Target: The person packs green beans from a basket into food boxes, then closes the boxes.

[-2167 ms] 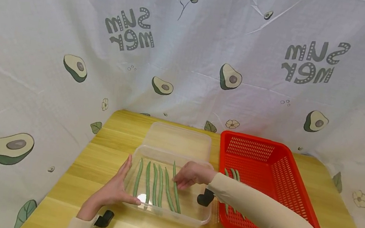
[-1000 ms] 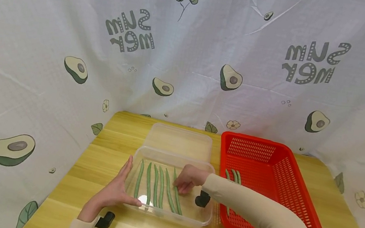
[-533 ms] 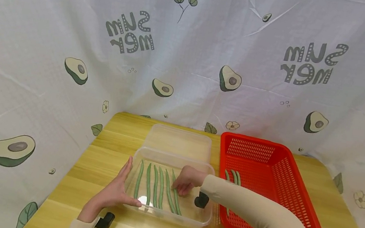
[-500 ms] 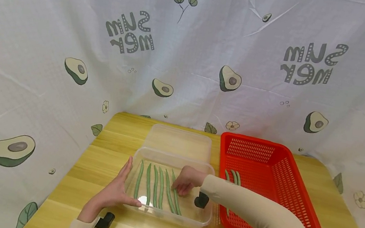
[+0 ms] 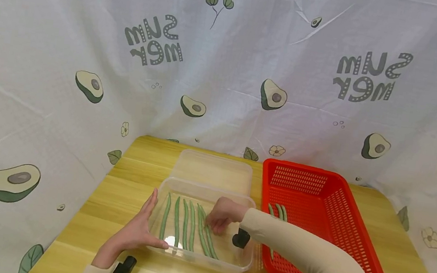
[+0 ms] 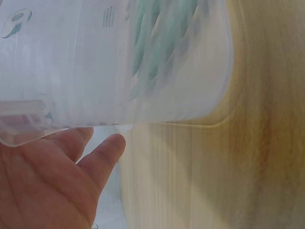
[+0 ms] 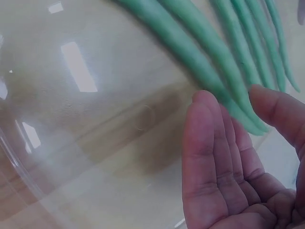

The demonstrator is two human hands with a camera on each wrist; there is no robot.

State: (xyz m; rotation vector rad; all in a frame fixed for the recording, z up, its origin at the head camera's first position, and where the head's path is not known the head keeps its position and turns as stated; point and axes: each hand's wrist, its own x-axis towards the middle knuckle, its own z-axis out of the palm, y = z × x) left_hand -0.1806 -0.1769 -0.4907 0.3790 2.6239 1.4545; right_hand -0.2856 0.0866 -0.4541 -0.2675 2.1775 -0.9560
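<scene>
Several green beans lie lengthwise, side by side, in a clear plastic container [image 5: 227, 254]. My right hand [image 5: 224, 216] reaches into it at the rightmost green bean [image 5: 212, 245]. In the right wrist view the fingers of that hand [image 7: 224, 176] are nearly straight against this bean [image 7: 171, 40], with the thumb apart on the far side of the two closest beans. Spread wide, my left hand [image 5: 135, 232] rests at the container's front left corner, thumb along the front rim and fingers up the left side. The left wrist view shows its fingers [image 6: 105, 157] beside the container wall [image 6: 95, 71].
Behind the container a clear lid [image 5: 212, 169] lies flat on the wooden table [image 5: 138, 167]. To the right stands a red slotted basket [image 5: 306, 167] with several green beans [image 5: 280, 210] in it, partly hidden by my right sleeve [image 5: 303, 246]. A printed cloth [image 5: 228, 63] hangs behind.
The far end of the rightmost green bean has shifted left, up close to its neighbour, with my right hand beside it. My left hand stays in place.
</scene>
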